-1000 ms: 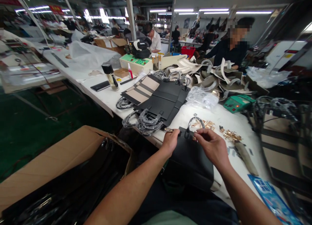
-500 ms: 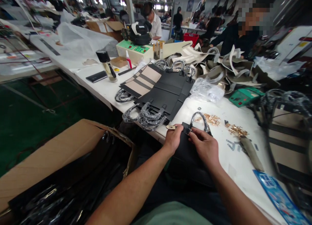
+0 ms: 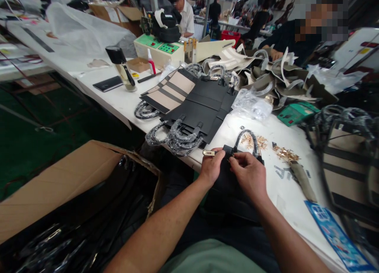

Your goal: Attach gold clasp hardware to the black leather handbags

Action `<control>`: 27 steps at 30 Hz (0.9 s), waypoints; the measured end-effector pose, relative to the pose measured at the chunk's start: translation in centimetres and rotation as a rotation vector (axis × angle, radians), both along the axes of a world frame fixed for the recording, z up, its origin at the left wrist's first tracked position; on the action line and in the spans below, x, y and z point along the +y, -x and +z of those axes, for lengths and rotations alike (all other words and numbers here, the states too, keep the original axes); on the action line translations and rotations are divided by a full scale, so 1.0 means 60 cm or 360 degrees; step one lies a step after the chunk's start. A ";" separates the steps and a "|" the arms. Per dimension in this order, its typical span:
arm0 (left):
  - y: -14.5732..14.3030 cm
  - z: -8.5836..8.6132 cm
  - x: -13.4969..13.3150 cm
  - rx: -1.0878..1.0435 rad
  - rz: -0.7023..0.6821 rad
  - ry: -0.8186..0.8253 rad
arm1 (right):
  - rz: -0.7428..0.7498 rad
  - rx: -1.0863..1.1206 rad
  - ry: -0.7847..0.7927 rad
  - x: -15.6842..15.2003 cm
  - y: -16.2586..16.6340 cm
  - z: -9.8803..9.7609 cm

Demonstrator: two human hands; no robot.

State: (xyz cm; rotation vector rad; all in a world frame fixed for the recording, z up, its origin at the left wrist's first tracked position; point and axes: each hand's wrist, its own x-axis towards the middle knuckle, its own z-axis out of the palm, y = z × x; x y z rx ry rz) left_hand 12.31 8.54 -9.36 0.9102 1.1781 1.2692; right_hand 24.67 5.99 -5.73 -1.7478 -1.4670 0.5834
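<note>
At the near table edge, my left hand (image 3: 212, 168) is closed on a black bag panel (image 3: 226, 178), thumb on top. A strap tab with a gold metal plate (image 3: 209, 153) sticks out to the left past its fingers. My right hand (image 3: 251, 173) is closed in a pinch against the panel's upper edge, beside the left thumb. Whatever is between its fingertips is too small and covered to make out. The panel's looped handle (image 3: 247, 134), wrapped in clear plastic, stands up behind the right hand.
Small gold fittings (image 3: 286, 154) lie beyond my right hand, near a cloth-wrapped tool (image 3: 302, 180). Stacked black bag panels (image 3: 204, 103) cover the middle of the table (image 3: 227, 133). A carton (image 3: 68, 186) of black pieces stands at lower left. A co-worker's hand (image 3: 276, 54) is across the table.
The view has shifted slightly. Both hands stay on the black panel at nearly the same spot; the right fingers have changed position slightly, still pinched at the panel's edge.
</note>
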 end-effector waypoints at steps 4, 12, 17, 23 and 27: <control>0.000 -0.003 -0.001 0.0008 -0.0019 -0.0044 | 0.0042 -0.0128 0.0014 0.008 0.002 0.004; -0.003 0.001 -0.002 0.0113 0.0024 -0.0130 | -0.0013 0.0041 0.0075 0.008 -0.001 0.003; -0.007 -0.008 0.000 0.0144 0.0022 -0.0152 | -0.0033 0.0034 0.0072 0.004 0.001 -0.002; -0.011 -0.015 -0.001 0.0377 0.0056 -0.0290 | 0.0074 -0.0462 -0.0091 0.009 0.011 -0.004; -0.012 -0.017 -0.003 0.0334 0.0052 -0.0249 | 0.0051 -0.0122 0.0073 0.008 0.002 -0.004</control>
